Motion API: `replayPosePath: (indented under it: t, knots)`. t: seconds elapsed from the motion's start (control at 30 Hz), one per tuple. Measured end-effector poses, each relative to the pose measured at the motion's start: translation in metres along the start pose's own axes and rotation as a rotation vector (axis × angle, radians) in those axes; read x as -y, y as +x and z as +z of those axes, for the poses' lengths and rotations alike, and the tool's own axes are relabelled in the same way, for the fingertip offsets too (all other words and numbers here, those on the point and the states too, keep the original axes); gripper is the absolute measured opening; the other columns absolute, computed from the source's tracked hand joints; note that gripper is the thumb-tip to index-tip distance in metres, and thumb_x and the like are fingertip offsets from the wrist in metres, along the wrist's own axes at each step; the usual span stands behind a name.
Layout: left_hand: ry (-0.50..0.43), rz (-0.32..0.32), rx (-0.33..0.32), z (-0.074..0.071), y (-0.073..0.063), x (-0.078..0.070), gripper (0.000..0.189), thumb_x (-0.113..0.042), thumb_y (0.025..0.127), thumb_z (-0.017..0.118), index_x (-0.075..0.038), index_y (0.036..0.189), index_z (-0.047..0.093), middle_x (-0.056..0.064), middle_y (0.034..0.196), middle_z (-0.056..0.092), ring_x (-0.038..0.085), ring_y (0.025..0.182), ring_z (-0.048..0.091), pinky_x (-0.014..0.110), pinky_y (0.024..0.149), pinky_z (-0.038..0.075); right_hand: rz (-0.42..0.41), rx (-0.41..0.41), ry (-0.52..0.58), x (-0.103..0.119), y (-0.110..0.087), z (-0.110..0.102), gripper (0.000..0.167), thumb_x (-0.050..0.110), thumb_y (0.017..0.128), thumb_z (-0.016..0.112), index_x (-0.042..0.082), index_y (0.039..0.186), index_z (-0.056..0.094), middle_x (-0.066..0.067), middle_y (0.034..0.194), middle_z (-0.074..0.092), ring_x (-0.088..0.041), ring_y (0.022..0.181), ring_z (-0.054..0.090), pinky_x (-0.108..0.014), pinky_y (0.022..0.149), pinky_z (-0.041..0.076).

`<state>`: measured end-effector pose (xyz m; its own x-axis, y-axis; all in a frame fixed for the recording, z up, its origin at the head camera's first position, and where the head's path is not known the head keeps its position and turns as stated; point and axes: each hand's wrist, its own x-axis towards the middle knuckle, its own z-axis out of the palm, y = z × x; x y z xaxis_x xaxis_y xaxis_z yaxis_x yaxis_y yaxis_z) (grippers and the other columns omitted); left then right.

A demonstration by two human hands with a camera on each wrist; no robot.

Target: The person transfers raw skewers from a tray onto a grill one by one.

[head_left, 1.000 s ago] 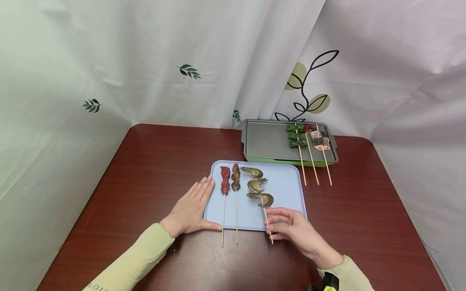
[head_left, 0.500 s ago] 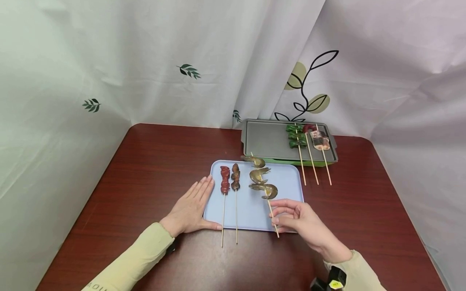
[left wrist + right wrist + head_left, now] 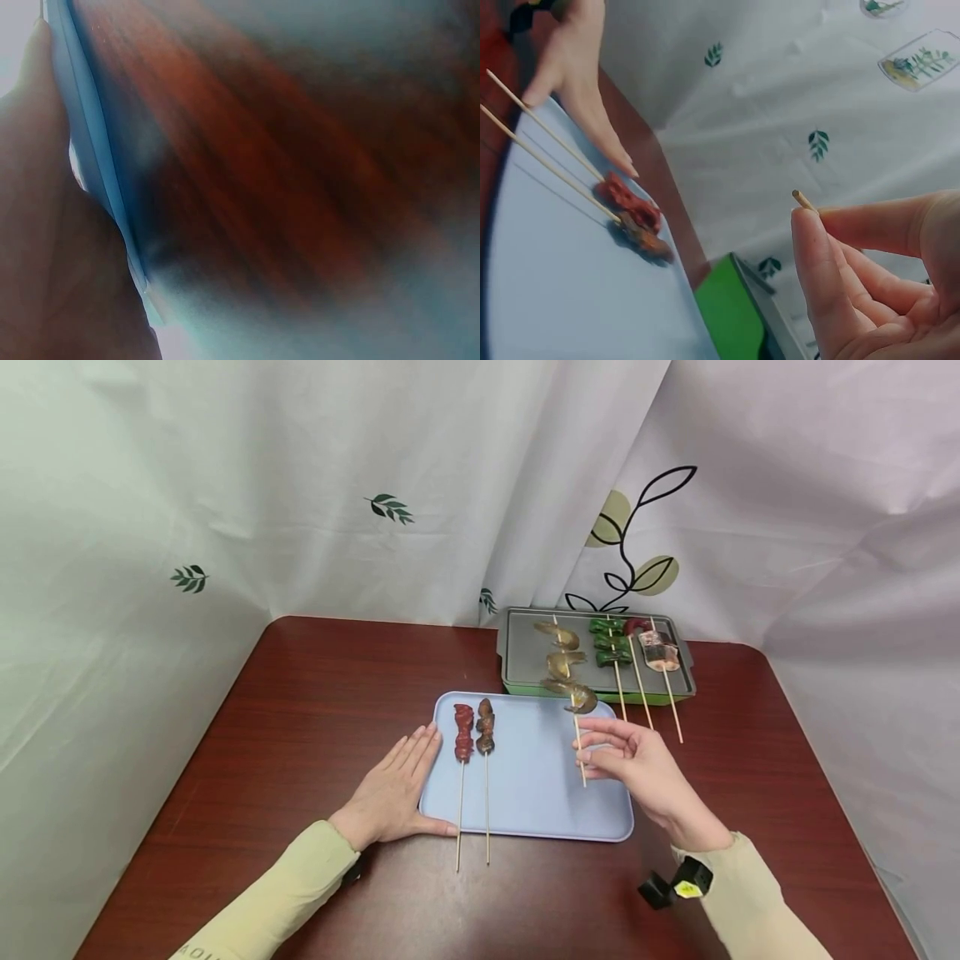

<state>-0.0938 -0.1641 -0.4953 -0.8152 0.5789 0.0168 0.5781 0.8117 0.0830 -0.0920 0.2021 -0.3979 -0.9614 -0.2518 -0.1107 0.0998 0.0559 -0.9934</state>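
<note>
My right hand [image 3: 637, 768] pinches the stick of a shrimp skewer [image 3: 577, 697] between thumb and fingers. Its upper shrimp overlap the grey grill pan [image 3: 525, 647] in the head view, while the stick's lower end hangs over the light blue tray [image 3: 525, 802]. In the right wrist view only the stick's end [image 3: 802, 198] shows at the fingertips. My left hand [image 3: 393, 789] rests with straight fingers along the tray's left edge, thumb at its front corner. On the tray lie a red meat skewer [image 3: 464, 735] and a brown meat skewer [image 3: 486, 727], sticks toward me.
On the pan's right side lie a green pepper skewer [image 3: 613, 643], a skewer with a dark red piece [image 3: 637, 625] and a fish-chunk skewer [image 3: 660, 650], their sticks jutting over its front edge. The brown table [image 3: 337, 685] is backed by a white curtain [image 3: 420, 460].
My right hand has lifted the shrimp skewer off the tray and carried it forward and slightly right, up to the grill pan. My left hand has stayed at the tray's edge.
</note>
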Motion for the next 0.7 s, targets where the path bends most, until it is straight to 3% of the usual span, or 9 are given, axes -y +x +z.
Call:
replayPosePath:
  t: [0.37,0.7]
  knots:
    - [0.008,0.006,0.011,-0.009,0.0,-0.003,0.133,-0.093,0.074,0.05,0.006,0.158,0.024,0.022,0.166,0.018,0.035,0.152,0.017,0.046,0.121,0.019,0.01,-0.114,-0.001,0.006,0.041,-0.012,0.047,-0.01,0.093,0.065,-0.017,0.137,0.05,-0.006,0.096,0.072,-0.014,0.084,0.072,-0.034,0.075,0.061]
    - [0.025,-0.005,0.05,-0.011,0.001,-0.004,0.134,-0.095,0.073,0.047,0.004,0.16,0.02,0.02,0.167,0.014,0.033,0.153,0.013,0.043,0.123,0.014,0.094,-0.138,-0.086,0.004,0.071,-0.021,0.045,-0.007,0.094,0.066,-0.014,0.136,0.053,-0.005,0.094,0.072,-0.011,0.081,0.072,-0.03,0.075,0.06]
